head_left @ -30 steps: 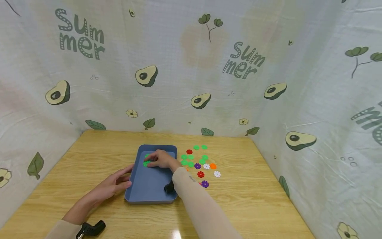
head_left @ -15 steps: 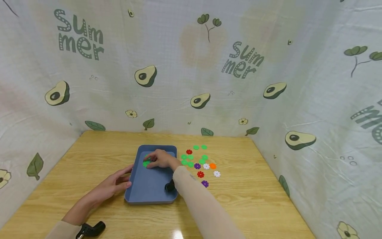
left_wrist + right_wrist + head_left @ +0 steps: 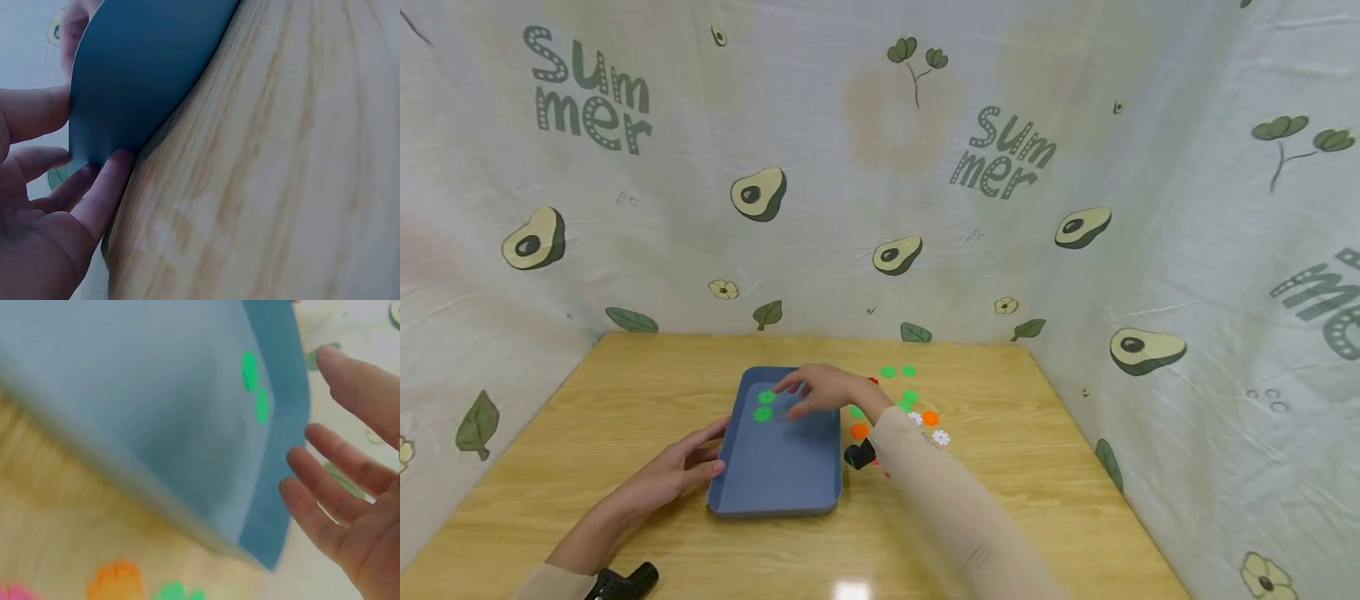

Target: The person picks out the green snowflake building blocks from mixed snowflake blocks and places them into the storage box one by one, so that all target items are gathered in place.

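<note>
A blue-grey tray point(image 3: 775, 467) lies on the wooden table. Two green flower-shaped plastic discs, one disc point(image 3: 766, 397) just behind the other disc point(image 3: 763, 414), lie flat near the tray's far left corner. My left hand point(image 3: 681, 467) touches the outside of the tray's left wall; in the left wrist view its fingertips point(image 3: 119, 164) rest against that wall. Above the tray's far right part is my right hand point(image 3: 827, 390), its fingers spread and holding nothing. In the right wrist view, the green discs point(image 3: 249, 370) lie apart from that hand.
Right of the tray, several loose flower discs lie scattered: green ones point(image 3: 909, 371), orange ones point(image 3: 930, 418), white ones point(image 3: 941, 437) and red ones. The right forearm hides part of them. A printed cloth point(image 3: 820, 292) hangs behind and beside the table.
My right hand has let go of the green discs and moved right and up, uncovering both in the tray. The left hand stays against the tray wall. The head view has shifted slightly.
</note>
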`<state>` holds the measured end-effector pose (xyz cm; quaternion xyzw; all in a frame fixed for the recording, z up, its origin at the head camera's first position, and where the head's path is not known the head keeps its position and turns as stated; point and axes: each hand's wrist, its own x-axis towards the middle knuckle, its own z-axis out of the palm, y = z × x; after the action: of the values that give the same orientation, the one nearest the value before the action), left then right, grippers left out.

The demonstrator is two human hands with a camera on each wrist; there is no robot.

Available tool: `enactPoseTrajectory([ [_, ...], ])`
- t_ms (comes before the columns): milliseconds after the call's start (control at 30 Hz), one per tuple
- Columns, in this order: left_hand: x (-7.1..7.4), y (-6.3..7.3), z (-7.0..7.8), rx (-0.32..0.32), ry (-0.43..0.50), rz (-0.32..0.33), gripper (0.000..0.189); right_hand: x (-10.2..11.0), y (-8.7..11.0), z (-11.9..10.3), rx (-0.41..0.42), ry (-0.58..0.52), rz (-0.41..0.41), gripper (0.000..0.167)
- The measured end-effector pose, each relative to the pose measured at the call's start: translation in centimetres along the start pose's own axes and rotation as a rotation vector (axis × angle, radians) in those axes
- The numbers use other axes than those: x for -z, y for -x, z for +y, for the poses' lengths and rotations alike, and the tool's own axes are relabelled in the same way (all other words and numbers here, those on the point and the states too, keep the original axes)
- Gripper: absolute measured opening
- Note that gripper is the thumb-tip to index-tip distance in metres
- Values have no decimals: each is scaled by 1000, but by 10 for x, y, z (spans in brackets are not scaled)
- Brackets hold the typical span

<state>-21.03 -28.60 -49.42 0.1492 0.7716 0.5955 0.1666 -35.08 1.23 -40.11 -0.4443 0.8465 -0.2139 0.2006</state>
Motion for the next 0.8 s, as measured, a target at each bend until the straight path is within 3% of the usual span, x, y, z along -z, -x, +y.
enactPoseTrajectory([
  [133, 0, 1, 0, 4, -2, 6, 78, 12, 24, 6, 34, 27, 34, 51],
  [333, -1, 1, 0, 5, 3, 6, 78, 20, 61, 25, 21, 31, 111, 48],
  [567, 0, 1, -1, 10, -1, 15, 78, 9, 93, 58, 12, 41, 162, 47],
  [800, 0, 1, -1, -3, -17, 14, 77, -9, 107, 89, -42, 93, 189, 49],
])
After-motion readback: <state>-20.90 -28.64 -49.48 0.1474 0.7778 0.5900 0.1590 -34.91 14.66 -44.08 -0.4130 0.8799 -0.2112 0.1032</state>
